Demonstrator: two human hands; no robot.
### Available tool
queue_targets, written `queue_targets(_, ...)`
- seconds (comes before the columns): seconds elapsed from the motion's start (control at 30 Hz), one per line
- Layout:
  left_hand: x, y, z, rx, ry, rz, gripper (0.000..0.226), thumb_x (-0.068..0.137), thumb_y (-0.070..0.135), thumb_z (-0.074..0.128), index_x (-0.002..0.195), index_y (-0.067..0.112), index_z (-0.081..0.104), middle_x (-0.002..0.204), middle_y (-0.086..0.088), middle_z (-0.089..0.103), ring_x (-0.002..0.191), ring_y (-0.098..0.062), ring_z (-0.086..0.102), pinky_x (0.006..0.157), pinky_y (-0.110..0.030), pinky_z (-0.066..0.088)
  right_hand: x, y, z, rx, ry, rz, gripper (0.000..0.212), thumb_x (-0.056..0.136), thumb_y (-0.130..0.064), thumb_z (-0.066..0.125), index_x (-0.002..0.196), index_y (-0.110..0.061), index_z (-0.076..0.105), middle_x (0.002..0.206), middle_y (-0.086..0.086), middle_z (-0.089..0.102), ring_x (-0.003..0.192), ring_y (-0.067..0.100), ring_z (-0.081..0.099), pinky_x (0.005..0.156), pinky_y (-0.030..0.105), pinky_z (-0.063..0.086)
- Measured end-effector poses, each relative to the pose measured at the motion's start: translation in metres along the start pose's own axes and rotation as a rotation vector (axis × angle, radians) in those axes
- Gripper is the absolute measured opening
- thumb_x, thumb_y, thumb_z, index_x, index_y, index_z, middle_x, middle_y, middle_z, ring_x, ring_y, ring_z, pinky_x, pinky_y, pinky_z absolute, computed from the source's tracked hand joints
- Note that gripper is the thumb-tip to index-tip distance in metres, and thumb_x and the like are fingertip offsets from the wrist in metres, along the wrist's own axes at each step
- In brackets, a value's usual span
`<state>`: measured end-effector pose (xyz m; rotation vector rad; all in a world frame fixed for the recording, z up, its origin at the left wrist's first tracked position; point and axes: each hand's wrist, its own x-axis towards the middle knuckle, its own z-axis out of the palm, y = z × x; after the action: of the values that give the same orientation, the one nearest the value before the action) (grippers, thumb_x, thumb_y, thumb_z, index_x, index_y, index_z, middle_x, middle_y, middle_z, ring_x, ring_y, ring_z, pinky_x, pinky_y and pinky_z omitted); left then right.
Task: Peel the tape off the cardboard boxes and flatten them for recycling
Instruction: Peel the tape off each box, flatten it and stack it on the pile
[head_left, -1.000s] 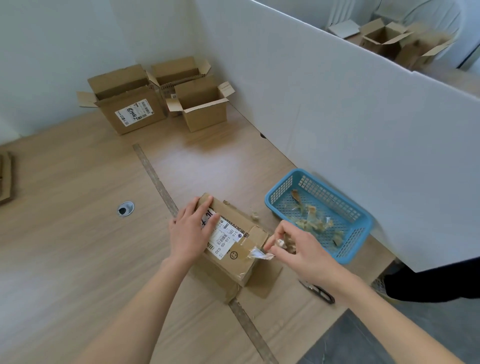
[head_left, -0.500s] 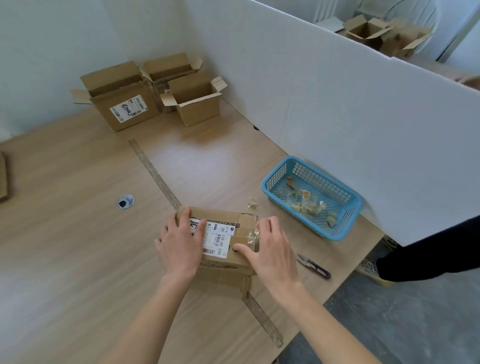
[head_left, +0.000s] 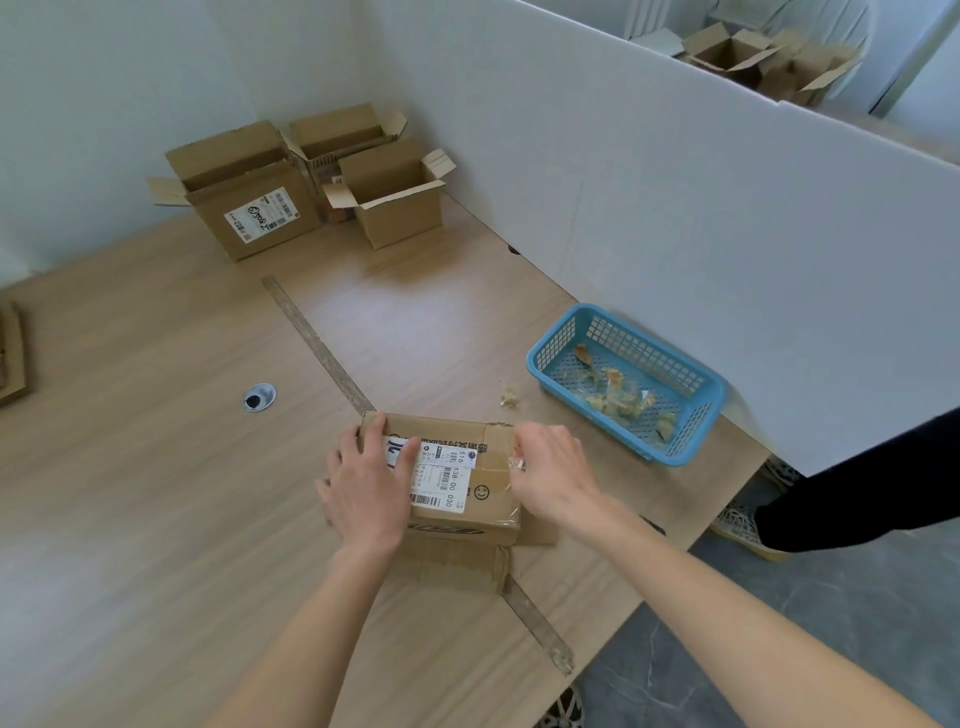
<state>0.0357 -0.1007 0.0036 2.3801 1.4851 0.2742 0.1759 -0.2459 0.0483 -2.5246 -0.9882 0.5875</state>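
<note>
At the near edge of the wooden table (head_left: 156, 467), small cardboard box (head_left: 462, 475) lies label-side up, both hands on it. Left hand (head_left: 366, 491) flat on the left half, fingers straight and spread, tips reaching the far top edge, palm partly over the shipping label (head_left: 441, 475). Holding nothing, just pressing down. Right hand (head_left: 553, 475) at the box's right end, fingers curled over the top edge, pinching a crumpled bit of clear tape (head_left: 518, 464) at the fingertips. Tape piece looks still attached to the box; can't tell for sure. More clear tape visible across the right part of the top face. Box's bottom flaps splay out flat toward the person. Blue basket (head_left: 696, 410) to the right holds peeled tape scraps; one loose scrap (head_left: 510, 397) on the table between basket and box. Three open boxes (head_left: 306, 176) in the far corner against the white partition (head_left: 675, 208).
</note>
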Motion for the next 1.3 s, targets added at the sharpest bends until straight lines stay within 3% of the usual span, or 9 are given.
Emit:
queue_targets(0.23, 0.001, -0.003, 0.001, -0.022, 0.010, -0.020, 0.057, 0.096, 0.062, 0.049, 0.144, 0.033, 0.047, 0.146, -0.005, 0.048, 0.129, -0.030, 0.047, 0.092, -0.051, 0.041, 0.003, 0.012, -0.022, 0.101, -0.108, -0.008, 0.021, 0.081, -0.004, 0.059, 0.075, -0.022, 0.051, 0.081, -0.002, 0.061, 0.086, 0.023, 0.056, 0.061, 0.032, 0.037)
queue_targets(0.4, 0.002, 0.000, 0.005, -0.035, 0.015, -0.015, 0.057, 0.097, 0.061, 0.048, 0.144, 0.030, 0.047, 0.146, -0.006, 0.047, 0.130, -0.030, 0.045, 0.094, -0.054, 0.042, -0.009, 0.020, -0.019, 0.123, 0.027, -0.132, 0.018, 0.091, -0.011, 0.064, 0.096, -0.024, 0.053, 0.080, -0.006, 0.061, 0.074, 0.013, 0.055, 0.061, 0.027, 0.040)
queue_targets(0.53, 0.000, -0.002, 0.004, -0.045, 0.025, -0.019, 0.057, 0.095, 0.062, 0.048, 0.144, 0.031, 0.048, 0.146, -0.005, 0.048, 0.130, -0.029, 0.045, 0.094, -0.054, 0.042, -0.015, 0.024, -0.010, 0.013, 0.074, -0.275, 0.018, 0.095, -0.017, 0.062, 0.104, -0.028, 0.049, 0.096, -0.012, 0.057, 0.095, 0.007, 0.052, 0.061, 0.012, 0.030)
queue_targets(0.7, 0.003, -0.006, 0.004, -0.075, 0.027, -0.042, 0.059, 0.094, 0.064, 0.048, 0.144, 0.033, 0.048, 0.145, -0.004, 0.049, 0.129, -0.028, 0.045, 0.092, -0.051, 0.044, -0.005, 0.060, -0.047, 0.239, 0.053, -0.082, 0.026, 0.090, -0.029, 0.073, 0.114, -0.035, 0.063, 0.109, -0.019, 0.064, 0.101, 0.000, 0.060, 0.087, 0.022, 0.044)
queue_targets(0.9, 0.002, -0.003, 0.005, -0.047, 0.025, -0.044, 0.058, 0.096, 0.063, 0.046, 0.145, 0.032, 0.046, 0.147, -0.006, 0.047, 0.130, -0.030, 0.045, 0.094, -0.053, 0.044, -0.004, 0.092, -0.093, 0.248, 0.109, -0.014, 0.034, 0.083, -0.065, 0.069, 0.108, -0.042, 0.074, 0.100, -0.025, 0.071, 0.092, -0.017, 0.059, 0.073, 0.009, 0.041)
queue_targets(1.0, 0.000, -0.002, 0.004, -0.051, 0.020, -0.062, 0.057, 0.097, 0.062, 0.045, 0.146, 0.032, 0.045, 0.148, -0.005, 0.045, 0.130, -0.030, 0.044, 0.098, -0.055, 0.043, -0.002, 0.099, -0.107, 0.340, 0.231, 0.059, 0.040, 0.091, -0.057, 0.063, 0.125, -0.037, 0.066, 0.103, -0.018, 0.073, 0.084, -0.004, 0.069, 0.081, 0.025, 0.056)
queue_targets(1.13, -0.004, 0.005, 0.006, -0.062, 0.024, -0.075, 0.055, 0.099, 0.060, 0.045, 0.147, 0.032, 0.044, 0.151, -0.006, 0.043, 0.132, -0.031, 0.043, 0.101, -0.057, 0.040, -0.015, 0.071, -0.063, 0.352, -0.030, 0.031, 0.057, 0.090, -0.066, 0.058, 0.137, -0.034, 0.056, 0.134, -0.020, 0.057, 0.113, -0.003, 0.057, 0.102, 0.034, 0.047)
queue_targets(1.2, -0.003, 0.004, 0.006, -0.062, 0.026, -0.077, 0.056, 0.099, 0.060, 0.044, 0.148, 0.032, 0.043, 0.152, -0.006, 0.042, 0.133, -0.031, 0.042, 0.102, -0.057, 0.040, -0.021, 0.049, -0.027, 0.254, -0.081, 0.041, 0.072, 0.080, -0.078, 0.058, 0.134, -0.030, 0.054, 0.133, -0.015, 0.054, 0.115, 0.002, 0.052, 0.096, 0.029, 0.044)
queue_targets(1.3, -0.003, 0.001, 0.006, -0.051, 0.029, -0.068, 0.057, 0.099, 0.061, 0.044, 0.148, 0.032, 0.043, 0.152, -0.007, 0.043, 0.134, -0.032, 0.042, 0.101, -0.055, 0.040, -0.019, 0.022, 0.006, 0.021, 0.007, 0.100, 0.066, 0.071, -0.089, 0.053, 0.096, -0.028, 0.054, 0.096, -0.012, 0.058, 0.085, 0.007, 0.057, 0.068, 0.025, 0.043)
